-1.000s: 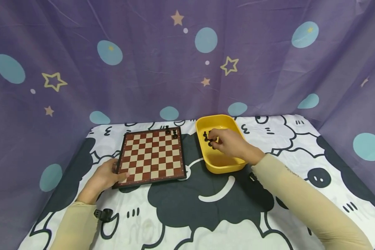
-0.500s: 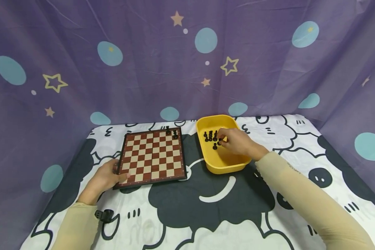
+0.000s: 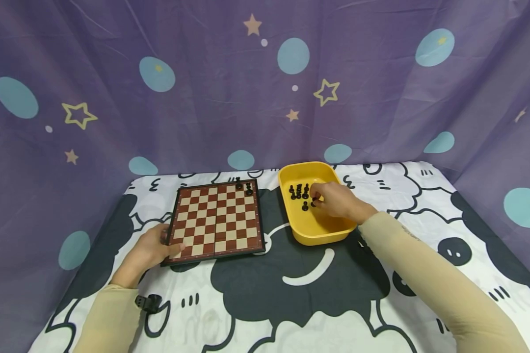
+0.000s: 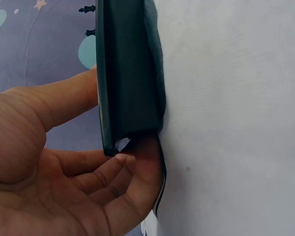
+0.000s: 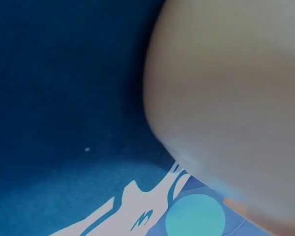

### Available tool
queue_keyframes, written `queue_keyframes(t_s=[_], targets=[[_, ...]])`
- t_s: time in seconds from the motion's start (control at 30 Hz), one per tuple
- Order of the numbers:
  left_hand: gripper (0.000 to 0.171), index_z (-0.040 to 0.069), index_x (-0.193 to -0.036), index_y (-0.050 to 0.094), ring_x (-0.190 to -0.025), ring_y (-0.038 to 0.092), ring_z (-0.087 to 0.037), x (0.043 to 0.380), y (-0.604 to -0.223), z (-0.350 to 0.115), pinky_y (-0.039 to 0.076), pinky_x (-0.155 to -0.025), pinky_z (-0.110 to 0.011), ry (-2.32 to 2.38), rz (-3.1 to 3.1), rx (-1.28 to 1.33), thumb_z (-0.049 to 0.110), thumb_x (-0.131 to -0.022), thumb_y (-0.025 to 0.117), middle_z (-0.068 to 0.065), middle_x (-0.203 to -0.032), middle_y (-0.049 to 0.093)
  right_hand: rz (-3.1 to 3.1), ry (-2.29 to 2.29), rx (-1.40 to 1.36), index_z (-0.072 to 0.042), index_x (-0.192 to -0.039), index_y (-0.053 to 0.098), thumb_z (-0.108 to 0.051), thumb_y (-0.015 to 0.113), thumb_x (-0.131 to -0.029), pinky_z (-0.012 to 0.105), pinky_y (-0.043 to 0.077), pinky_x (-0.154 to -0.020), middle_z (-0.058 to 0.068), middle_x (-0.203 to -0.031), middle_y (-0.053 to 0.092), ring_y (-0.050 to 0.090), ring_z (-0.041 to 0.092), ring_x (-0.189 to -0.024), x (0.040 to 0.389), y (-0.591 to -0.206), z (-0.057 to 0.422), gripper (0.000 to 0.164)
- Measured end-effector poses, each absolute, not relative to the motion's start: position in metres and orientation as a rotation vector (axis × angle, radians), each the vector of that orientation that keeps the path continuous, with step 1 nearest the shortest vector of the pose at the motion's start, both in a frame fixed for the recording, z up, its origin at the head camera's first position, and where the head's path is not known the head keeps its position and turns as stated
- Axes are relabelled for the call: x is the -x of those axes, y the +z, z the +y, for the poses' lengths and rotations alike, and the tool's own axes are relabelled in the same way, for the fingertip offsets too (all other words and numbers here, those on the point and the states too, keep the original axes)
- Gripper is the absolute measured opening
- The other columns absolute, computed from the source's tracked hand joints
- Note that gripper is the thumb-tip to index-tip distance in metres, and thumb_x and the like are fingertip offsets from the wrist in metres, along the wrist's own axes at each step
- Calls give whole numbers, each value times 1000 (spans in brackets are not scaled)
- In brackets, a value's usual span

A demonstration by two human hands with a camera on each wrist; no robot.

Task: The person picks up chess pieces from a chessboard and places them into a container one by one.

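A brown-and-cream chessboard (image 3: 216, 220) lies left of centre in the head view. My left hand (image 3: 147, 252) grips its near left corner, thumb on top; in the left wrist view the fingers (image 4: 147, 169) curl under the board's dark edge (image 4: 130, 88). Two black chess pieces, one of them the nearer piece (image 3: 249, 189), stand at the board's far right corner. My right hand (image 3: 335, 200) reaches into a yellow basin (image 3: 315, 240), its fingertips pinching a black chess piece (image 3: 313, 204) that they mostly hide. Several more black pieces (image 3: 299, 191) stand to the left of those fingertips.
A black-and-white cartoon cloth (image 3: 269, 299) covers the table. A purple curtain (image 3: 203, 88) with stars and blue ovals hangs behind it. One black piece (image 3: 305, 206) stands apart, nearer the front of the basin. The right wrist view is mostly blurred skin and dark cloth.
My right hand has shifted a little to the right inside the basin, uncovering the black pieces that it partly hid. The left hand keeps its grip on the board's corner.
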State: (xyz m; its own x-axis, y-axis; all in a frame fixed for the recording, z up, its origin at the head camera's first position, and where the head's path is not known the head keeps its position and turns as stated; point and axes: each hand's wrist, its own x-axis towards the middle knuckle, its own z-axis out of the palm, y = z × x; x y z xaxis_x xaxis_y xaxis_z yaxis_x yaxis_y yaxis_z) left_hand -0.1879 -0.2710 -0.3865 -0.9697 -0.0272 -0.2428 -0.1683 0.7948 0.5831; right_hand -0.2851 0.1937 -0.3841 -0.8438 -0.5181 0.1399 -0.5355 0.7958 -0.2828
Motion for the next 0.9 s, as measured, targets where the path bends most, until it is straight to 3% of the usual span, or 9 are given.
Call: queue_keyframes(t_s=[0.9], targets=[[85,-9,-139,31,-93,56,-33,190,-386,-271,45,-73,-46,887,2752,186,35,-82,76,-27,-112,54,-2998,452,-822,-10,-103,65,-12,69,-86,43,47,-82,2,-99,69,61,22,-91,286,-385,193,18]])
